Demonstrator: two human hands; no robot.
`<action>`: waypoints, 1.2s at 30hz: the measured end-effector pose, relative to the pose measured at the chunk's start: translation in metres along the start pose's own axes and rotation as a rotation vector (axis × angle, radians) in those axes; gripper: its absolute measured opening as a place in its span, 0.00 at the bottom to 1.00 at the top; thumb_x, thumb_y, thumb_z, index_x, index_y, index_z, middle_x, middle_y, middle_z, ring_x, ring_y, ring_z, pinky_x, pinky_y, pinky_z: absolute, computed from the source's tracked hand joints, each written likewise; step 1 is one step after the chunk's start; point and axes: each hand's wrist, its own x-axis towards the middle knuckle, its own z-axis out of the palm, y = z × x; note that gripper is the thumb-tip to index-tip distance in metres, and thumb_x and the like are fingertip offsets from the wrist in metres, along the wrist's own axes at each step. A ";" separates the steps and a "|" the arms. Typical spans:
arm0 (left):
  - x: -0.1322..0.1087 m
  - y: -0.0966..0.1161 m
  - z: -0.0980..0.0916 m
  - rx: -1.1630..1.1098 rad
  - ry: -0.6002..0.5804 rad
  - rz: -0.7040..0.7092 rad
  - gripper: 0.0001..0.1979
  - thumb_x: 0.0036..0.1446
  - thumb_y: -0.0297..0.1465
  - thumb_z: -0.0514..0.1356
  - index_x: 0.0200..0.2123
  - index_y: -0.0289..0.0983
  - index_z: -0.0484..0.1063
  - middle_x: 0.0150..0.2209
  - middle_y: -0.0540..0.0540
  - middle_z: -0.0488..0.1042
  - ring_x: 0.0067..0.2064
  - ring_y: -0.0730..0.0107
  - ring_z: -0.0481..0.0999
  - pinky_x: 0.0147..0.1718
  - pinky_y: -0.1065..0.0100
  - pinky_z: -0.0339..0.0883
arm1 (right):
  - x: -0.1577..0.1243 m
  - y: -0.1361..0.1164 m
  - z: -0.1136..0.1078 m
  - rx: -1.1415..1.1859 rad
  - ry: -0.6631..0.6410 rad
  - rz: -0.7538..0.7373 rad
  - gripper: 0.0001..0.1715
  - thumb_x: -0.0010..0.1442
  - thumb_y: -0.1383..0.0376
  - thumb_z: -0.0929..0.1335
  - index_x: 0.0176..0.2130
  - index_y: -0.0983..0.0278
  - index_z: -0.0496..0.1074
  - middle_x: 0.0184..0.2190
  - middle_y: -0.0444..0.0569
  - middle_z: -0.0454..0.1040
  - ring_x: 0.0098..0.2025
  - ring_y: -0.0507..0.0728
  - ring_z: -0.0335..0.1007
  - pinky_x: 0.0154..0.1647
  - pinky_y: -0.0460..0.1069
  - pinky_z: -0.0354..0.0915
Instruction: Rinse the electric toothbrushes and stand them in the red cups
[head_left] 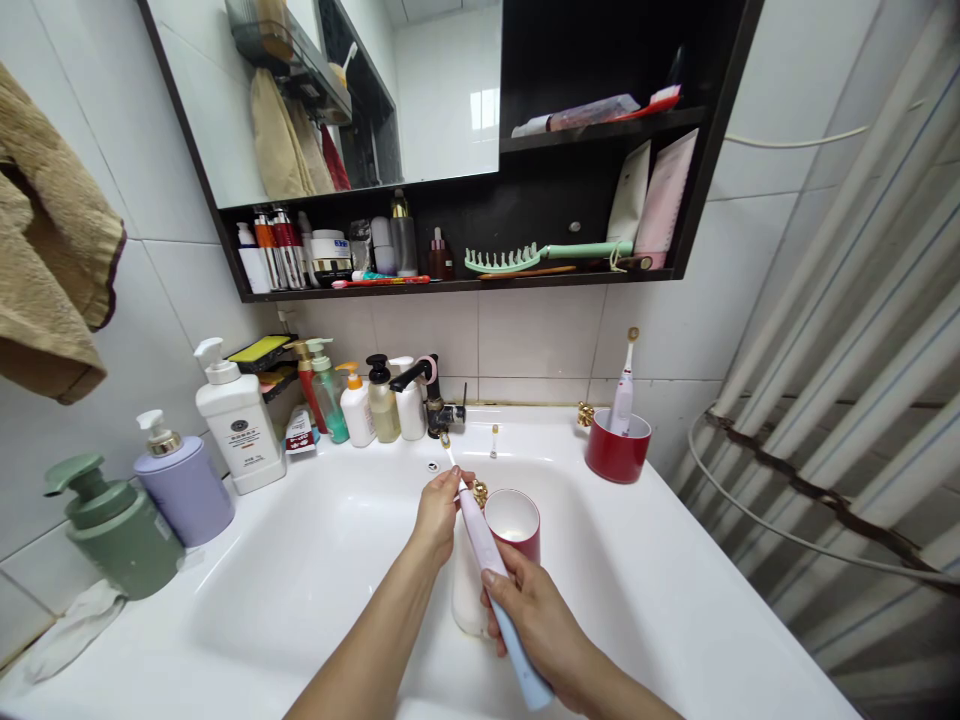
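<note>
Over the white sink basin (315,560), my right hand (536,620) is wrapped round the handle of a pink and blue electric toothbrush (487,560); the same hand seems to press a red cup (517,522) with a white inside against it. My left hand (439,510) pinches the thin neck of the toothbrush near its head (448,450), just in front of the black faucet (424,385). A whitish thing below the cup is partly hidden by my hands.
A second red cup (616,448) with a white toothbrush (624,385) stands at the back right of the counter. Pump bottles (240,420) line the left and back. A black shelf (450,285) holds toiletries and a green comb (525,258). A brown towel (52,240) hangs left.
</note>
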 end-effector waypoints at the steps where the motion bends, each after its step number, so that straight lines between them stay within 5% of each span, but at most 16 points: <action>1: 0.000 0.000 0.001 0.000 -0.007 0.006 0.09 0.39 0.34 0.54 0.18 0.32 0.66 0.19 0.49 0.67 0.23 0.77 0.65 0.25 0.75 0.56 | 0.000 0.000 0.000 -0.002 0.008 0.000 0.21 0.47 0.60 0.59 0.43 0.63 0.56 0.21 0.41 0.58 0.17 0.45 0.55 0.15 0.42 0.55; 15: -0.005 0.002 0.010 -0.234 -0.114 -0.018 0.10 0.38 0.35 0.56 0.17 0.34 0.59 0.14 0.53 0.62 0.19 0.80 0.62 0.22 0.75 0.55 | -0.001 -0.006 -0.001 0.039 -0.019 -0.019 0.19 0.47 0.59 0.60 0.40 0.63 0.58 0.20 0.40 0.58 0.16 0.44 0.53 0.14 0.42 0.53; 24: -0.005 0.000 0.013 -0.302 -0.143 -0.052 0.11 0.38 0.35 0.56 0.18 0.34 0.58 0.15 0.54 0.60 0.19 0.80 0.61 0.24 0.74 0.56 | -0.004 -0.010 0.001 0.195 -0.114 0.029 0.12 0.48 0.58 0.59 0.29 0.65 0.58 0.21 0.41 0.58 0.16 0.44 0.53 0.14 0.42 0.52; 36: -0.001 0.011 0.001 -0.026 -0.142 0.012 0.11 0.35 0.32 0.59 0.25 0.31 0.65 0.19 0.51 0.67 0.22 0.79 0.65 0.26 0.74 0.58 | 0.005 -0.010 -0.011 -0.231 0.061 -0.083 0.19 0.48 0.61 0.58 0.42 0.61 0.56 0.19 0.39 0.56 0.17 0.46 0.54 0.15 0.42 0.54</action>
